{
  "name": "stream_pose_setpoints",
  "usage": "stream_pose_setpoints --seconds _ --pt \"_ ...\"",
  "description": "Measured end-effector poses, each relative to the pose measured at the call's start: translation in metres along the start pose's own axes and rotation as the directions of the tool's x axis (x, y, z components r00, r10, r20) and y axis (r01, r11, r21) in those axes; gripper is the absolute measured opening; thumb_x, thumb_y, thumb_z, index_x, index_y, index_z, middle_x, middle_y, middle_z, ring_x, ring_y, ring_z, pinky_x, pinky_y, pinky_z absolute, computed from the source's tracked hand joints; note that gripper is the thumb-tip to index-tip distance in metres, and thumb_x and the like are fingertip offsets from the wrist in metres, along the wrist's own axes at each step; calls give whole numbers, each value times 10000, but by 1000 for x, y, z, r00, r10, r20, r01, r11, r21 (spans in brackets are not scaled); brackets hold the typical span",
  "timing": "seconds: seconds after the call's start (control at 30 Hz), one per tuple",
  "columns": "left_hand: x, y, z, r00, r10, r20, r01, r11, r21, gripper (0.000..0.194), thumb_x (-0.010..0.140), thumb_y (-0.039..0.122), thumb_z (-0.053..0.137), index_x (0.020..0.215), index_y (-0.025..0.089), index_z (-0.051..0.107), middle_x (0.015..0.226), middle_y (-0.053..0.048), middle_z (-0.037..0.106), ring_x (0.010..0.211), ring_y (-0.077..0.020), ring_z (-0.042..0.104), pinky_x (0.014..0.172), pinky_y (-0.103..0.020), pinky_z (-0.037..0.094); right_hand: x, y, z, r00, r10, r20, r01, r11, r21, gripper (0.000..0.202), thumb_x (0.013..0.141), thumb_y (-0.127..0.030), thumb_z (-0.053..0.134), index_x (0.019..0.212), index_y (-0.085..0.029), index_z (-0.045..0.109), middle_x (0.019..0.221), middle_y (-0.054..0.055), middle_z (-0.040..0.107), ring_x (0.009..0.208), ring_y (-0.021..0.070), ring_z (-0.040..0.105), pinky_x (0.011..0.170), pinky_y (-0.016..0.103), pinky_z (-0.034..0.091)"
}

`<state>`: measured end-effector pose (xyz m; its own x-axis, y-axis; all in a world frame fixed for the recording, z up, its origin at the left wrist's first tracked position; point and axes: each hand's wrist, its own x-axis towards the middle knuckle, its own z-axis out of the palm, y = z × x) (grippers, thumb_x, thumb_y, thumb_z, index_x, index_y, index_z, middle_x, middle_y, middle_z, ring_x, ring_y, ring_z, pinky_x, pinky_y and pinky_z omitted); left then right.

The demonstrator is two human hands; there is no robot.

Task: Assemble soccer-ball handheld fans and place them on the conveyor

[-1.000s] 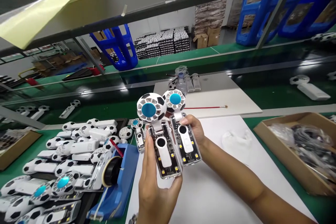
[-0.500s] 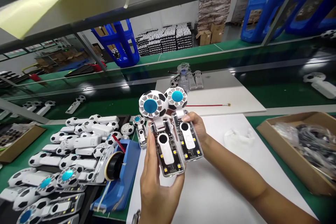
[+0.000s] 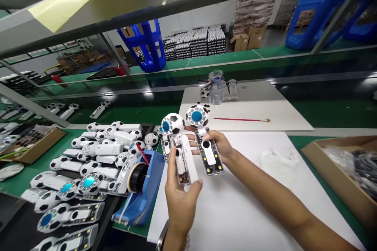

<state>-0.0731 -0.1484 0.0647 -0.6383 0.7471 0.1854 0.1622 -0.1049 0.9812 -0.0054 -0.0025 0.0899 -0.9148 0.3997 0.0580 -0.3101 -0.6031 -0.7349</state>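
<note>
White and clear plastic casings with football-patterned heads form two handheld units, one per hand. Left hand (image 3: 181,204): half curled, holding the left unit (image 3: 188,160) between the fingers along its left side and the thumb beside its lower end. This unit is turned partly edge-on, its white side visible and its head above the fingertips. Right hand (image 3: 220,145): gripping the right unit (image 3: 209,155) near its neck, thumb on the front, other fingers extended behind it towards the left unit; fingertip contact with that unit cannot be determined. The right unit's dark circuit board faces the viewer, blue-centred head uppermost. The two bodies stand apart. Left of the left hand: a blue tape dispenser (image 3: 151,180), then rows of similar units (image 3: 108,149). Beneath both hands: a white sheet (image 3: 235,204). Beyond the right hand: a red-handled brush (image 3: 238,119) and a plastic bottle (image 3: 216,92) on a pale board (image 3: 265,102). Well right of the right hand: a cardboard box (image 3: 335,174) containing bagged parts.
</note>
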Motion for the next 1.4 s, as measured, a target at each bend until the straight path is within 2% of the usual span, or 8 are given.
stream_pose_setpoints --seconds 0.17,0.33,0.47,0.63,0.83,0.97,1.2,1.4 --pt "1 -41 -13 989 -136 -55 134 990 -38 762 615 42 534 1338 257 433 1436 -38 420 1337 -282 348 1098 -452 323 11 21 -35 902 -47 -429 -184 857 -482 261 637 -330 626 834 -172 560 729 12 600 668 149 552 630 257 446" --pt "-14 -96 -5 994 -5 -112 40 948 316 710 668 12 452 1357 174 400 1445 -108 390 1377 -265 267 1145 -483 214 11 45 -79 840 -61 -539 -348 702 -621 238 665 -367 608 732 -139 584 605 13 563 563 142 482 529 250 353" --pt "-27 -122 5 988 133 77 -154 854 498 721 692 -27 393 1399 92 320 1461 -161 353 1407 -273 170 1140 -516 225 6 45 -102 805 -210 -555 -407 486 -773 281 664 -438 621 655 -158 596 671 42 600 654 189 508 582 274 337" --pt "-49 -104 -17 958 150 243 -264 787 557 492 826 105 423 1318 127 442 1488 -167 298 1396 -289 207 1076 -498 361 -5 35 -119 809 -303 -504 -458 212 -863 355 663 -525 640 582 -180 610 762 79 639 740 253 550 648 310 358" --pt "-51 -62 -121 819 450 -356 -7 627 779 218 847 222 524 1049 185 596 1486 -146 286 1399 -323 176 1104 -576 194 -24 33 -128 801 -332 -497 -508 59 -859 505 765 -604 531 1015 -186 667 1023 99 662 949 279 580 788 347 417" --pt "-41 -68 -169 920 216 -328 191 485 854 300 905 328 407 955 145 640 1446 -194 345 1396 -368 133 1063 -661 80 -25 38 -129 790 -333 -514 -537 28 -843 481 812 -592 446 952 -194 676 1042 80 659 938 267 588 765 343 426" --pt "-28 -74 -183 974 -139 -178 222 450 865 438 926 362 267 992 190 665 1483 -151 311 1402 -362 108 1071 -639 70 -22 43 -131 779 -358 -515 -552 -3 -834 457 825 -553 414 928 -195 680 1056 76 646 932 261 586 737 330 426" --pt "-17 -65 -184 979 -175 -108 189 556 810 361 884 360 327 764 175 612 1463 -145 354 1392 -319 182 1101 -580 76 -23 43 -133 783 -352 -512 -548 0 -837 471 829 -555 385 944 -204 678 1103 69 631 971 261 574 767 337 423"
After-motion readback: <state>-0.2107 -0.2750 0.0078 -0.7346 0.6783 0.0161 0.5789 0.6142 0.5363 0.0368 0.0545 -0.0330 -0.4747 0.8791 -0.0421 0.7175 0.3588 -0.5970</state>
